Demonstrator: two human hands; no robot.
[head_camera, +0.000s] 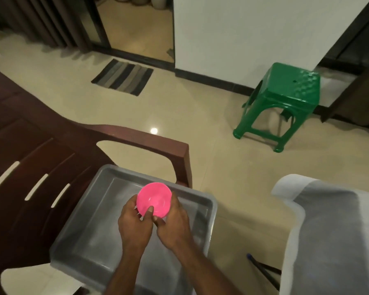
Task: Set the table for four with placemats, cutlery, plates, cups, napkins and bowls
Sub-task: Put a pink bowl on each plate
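Pink bowl (154, 199) raised above far half of grey tub (209, 204) on brown chair (136, 135), cupped from both sides, left hand (134, 220) and right hand (174, 220) each grasping rim, presumably for carrying to bench (332, 231).

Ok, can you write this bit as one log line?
both hands: left hand, right hand | hold: pink bowl | over: grey tub on brown chair
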